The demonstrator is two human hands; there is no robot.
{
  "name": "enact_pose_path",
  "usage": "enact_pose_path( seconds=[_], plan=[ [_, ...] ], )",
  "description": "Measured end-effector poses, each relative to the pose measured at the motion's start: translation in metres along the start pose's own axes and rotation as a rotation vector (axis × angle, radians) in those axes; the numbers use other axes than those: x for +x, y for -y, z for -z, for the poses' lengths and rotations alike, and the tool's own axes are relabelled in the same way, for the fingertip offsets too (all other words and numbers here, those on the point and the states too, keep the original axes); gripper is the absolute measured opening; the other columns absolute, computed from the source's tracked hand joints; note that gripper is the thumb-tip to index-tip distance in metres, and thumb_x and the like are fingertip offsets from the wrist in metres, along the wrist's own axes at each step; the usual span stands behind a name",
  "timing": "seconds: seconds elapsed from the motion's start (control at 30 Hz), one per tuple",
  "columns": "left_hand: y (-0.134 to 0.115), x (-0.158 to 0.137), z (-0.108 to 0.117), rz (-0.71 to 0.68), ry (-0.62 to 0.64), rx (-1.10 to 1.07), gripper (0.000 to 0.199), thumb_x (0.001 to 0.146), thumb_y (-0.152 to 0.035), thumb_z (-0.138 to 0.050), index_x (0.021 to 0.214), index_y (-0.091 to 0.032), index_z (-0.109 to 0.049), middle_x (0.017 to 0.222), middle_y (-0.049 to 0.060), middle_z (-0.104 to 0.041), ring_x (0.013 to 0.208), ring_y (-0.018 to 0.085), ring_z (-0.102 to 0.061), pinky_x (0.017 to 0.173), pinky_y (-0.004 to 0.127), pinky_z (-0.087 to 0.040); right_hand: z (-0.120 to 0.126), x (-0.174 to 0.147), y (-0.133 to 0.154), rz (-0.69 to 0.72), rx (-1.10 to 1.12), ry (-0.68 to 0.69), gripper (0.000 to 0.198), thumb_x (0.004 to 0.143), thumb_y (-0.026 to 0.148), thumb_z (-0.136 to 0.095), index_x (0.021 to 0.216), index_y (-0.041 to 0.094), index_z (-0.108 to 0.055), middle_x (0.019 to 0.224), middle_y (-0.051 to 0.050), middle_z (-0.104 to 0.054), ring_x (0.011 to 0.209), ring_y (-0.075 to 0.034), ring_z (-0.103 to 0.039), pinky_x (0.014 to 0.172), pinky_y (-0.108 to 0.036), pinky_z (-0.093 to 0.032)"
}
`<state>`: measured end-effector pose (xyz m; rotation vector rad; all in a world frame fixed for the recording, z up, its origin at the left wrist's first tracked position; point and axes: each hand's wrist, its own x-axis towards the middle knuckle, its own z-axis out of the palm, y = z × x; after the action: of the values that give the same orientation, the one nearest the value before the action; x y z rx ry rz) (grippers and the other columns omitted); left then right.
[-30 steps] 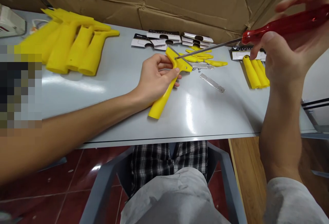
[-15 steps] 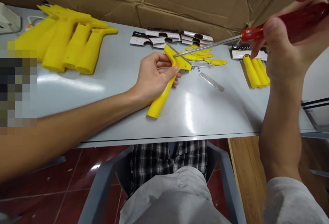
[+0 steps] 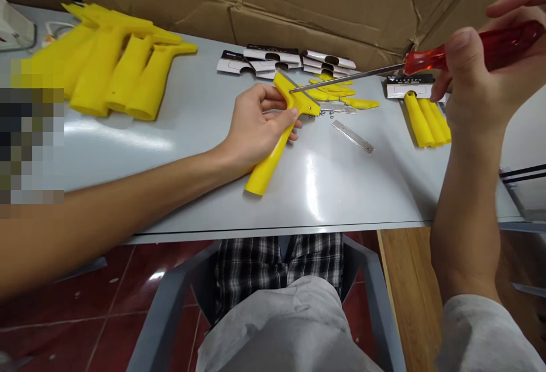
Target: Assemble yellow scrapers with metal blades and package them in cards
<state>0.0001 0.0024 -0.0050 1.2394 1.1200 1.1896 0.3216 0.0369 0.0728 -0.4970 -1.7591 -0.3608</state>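
My left hand (image 3: pixel 262 127) is wrapped round a yellow plastic scraper handle (image 3: pixel 273 164), its wide head pointing away from me and a thin metal strip along the far edge. In my right hand (image 3: pixel 482 70) is a screwdriver (image 3: pixel 430 60) with a clear red grip, held between thumb and fingers. Its long shaft slants down to the left, and the tip meets a screw in the left part of the scraper head. A second screw shows at the head's right end. Just beyond lie loose screws (image 3: pixel 331 115) and a flat metal blade (image 3: pixel 353 136).
Several yellow handles (image 3: pixel 143 85) are piled on the left of the table (image 3: pixel 205 207). Yellow blade-shaped pieces (image 3: pixel 360 103) and black-and-white card sleeves (image 3: pixel 273 54) lie at the back. Assembled yellow scrapers (image 3: pixel 420 122) rest at the right. Cardboard (image 3: pixel 307 2) stands behind.
The screwdriver's grip has dropped slightly and my right hand's fingers have shifted around it. The tip stays at the same screw, and my left hand keeps its hold on the scraper handle.
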Motion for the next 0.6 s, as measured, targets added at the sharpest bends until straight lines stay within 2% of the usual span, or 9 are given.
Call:
enact_pose_path(
  seconds=[0.03, 0.1, 0.17, 0.23, 0.33, 0.43, 0.53, 0.6],
  plan=[
    [0.000, 0.000, 0.000, 0.001, 0.002, -0.005, 0.034, 0.087, -0.031, -0.096, 0.098, -0.027, -0.064, 0.114, 0.007, -0.080, 0.089, 0.025, -0.083, 0.067, 0.041, -0.073, 0.000, -0.001, 0.003, 0.018, -0.003, 0.007, 0.021, 0.099, 0.036, -0.083, 0.116, 0.024, -0.081, 0.105, 0.003, -0.068, 0.071, -0.004, -0.047, 0.062, -0.025, -0.042],
    [0.000, 0.001, 0.000, 0.006, 0.010, -0.011, 0.034, 0.087, -0.032, -0.097, 0.098, -0.027, -0.065, 0.112, 0.007, -0.081, 0.090, 0.026, -0.083, 0.068, 0.041, -0.073, 0.000, -0.002, 0.007, -0.011, 0.036, 0.017, 0.021, 0.102, 0.036, -0.078, 0.122, 0.029, -0.079, 0.113, 0.004, -0.068, 0.077, -0.005, -0.056, 0.068, -0.025, -0.050],
    [0.000, 0.001, 0.001, 0.012, 0.022, -0.012, 0.033, 0.086, -0.033, -0.097, 0.098, -0.026, -0.066, 0.111, 0.008, -0.081, 0.090, 0.026, -0.083, 0.070, 0.042, -0.074, 0.000, -0.003, 0.008, -0.070, 0.098, 0.026, 0.029, 0.098, 0.039, -0.082, 0.127, 0.034, -0.077, 0.123, 0.005, -0.068, 0.094, -0.010, -0.067, 0.083, -0.031, -0.059],
    [-0.001, 0.001, 0.001, 0.013, 0.029, -0.012, 0.033, 0.086, -0.034, -0.097, 0.099, -0.026, -0.067, 0.111, 0.008, -0.081, 0.091, 0.026, -0.083, 0.071, 0.043, -0.074, 0.002, -0.002, 0.002, -0.057, 0.166, 0.048, 0.040, 0.093, 0.038, -0.087, 0.132, 0.035, -0.076, 0.130, 0.006, -0.068, 0.105, -0.011, -0.071, 0.088, -0.032, -0.058],
    [-0.001, 0.000, 0.002, 0.008, 0.034, -0.010, 0.034, 0.085, -0.036, -0.097, 0.101, -0.026, -0.068, 0.110, 0.007, -0.081, 0.092, 0.027, -0.082, 0.071, 0.044, -0.074, 0.003, 0.001, -0.011, 0.079, 0.206, 0.062, 0.039, 0.097, 0.021, -0.082, 0.133, 0.032, -0.074, 0.130, 0.008, -0.069, 0.085, -0.001, -0.069, 0.068, -0.022, -0.046],
    [-0.002, 0.000, 0.002, 0.010, 0.033, -0.007, 0.031, 0.086, -0.032, -0.096, 0.100, -0.026, -0.069, 0.113, 0.008, -0.081, 0.089, 0.026, -0.082, 0.072, 0.044, -0.074, 0.003, 0.002, -0.015, 0.106, 0.126, 0.030, 0.024, 0.100, 0.013, -0.077, 0.122, 0.024, -0.075, 0.117, 0.007, -0.072, 0.070, 0.003, -0.058, 0.061, -0.021, -0.039],
    [-0.001, 0.001, 0.002, 0.010, 0.027, -0.011, 0.030, 0.087, -0.029, -0.094, 0.099, -0.026, -0.067, 0.113, 0.008, -0.080, 0.088, 0.025, -0.082, 0.072, 0.044, -0.073, 0.003, 0.000, -0.007, 0.057, 0.101, 0.021, 0.016, 0.102, 0.019, -0.075, 0.118, 0.022, -0.076, 0.112, 0.005, -0.070, 0.072, 0.001, -0.056, 0.065, -0.022, -0.041],
    [-0.001, 0.001, 0.002, 0.011, 0.025, -0.013, 0.031, 0.087, -0.029, -0.094, 0.099, -0.027, -0.065, 0.112, 0.007, -0.080, 0.088, 0.025, -0.082, 0.071, 0.044, -0.073, 0.004, -0.003, 0.001, -0.031, 0.145, 0.032, 0.029, 0.098, 0.034, -0.082, 0.123, 0.022, -0.077, 0.120, 0.002, -0.068, 0.086, -0.005, -0.062, 0.073, -0.026, -0.052]
  ],
)
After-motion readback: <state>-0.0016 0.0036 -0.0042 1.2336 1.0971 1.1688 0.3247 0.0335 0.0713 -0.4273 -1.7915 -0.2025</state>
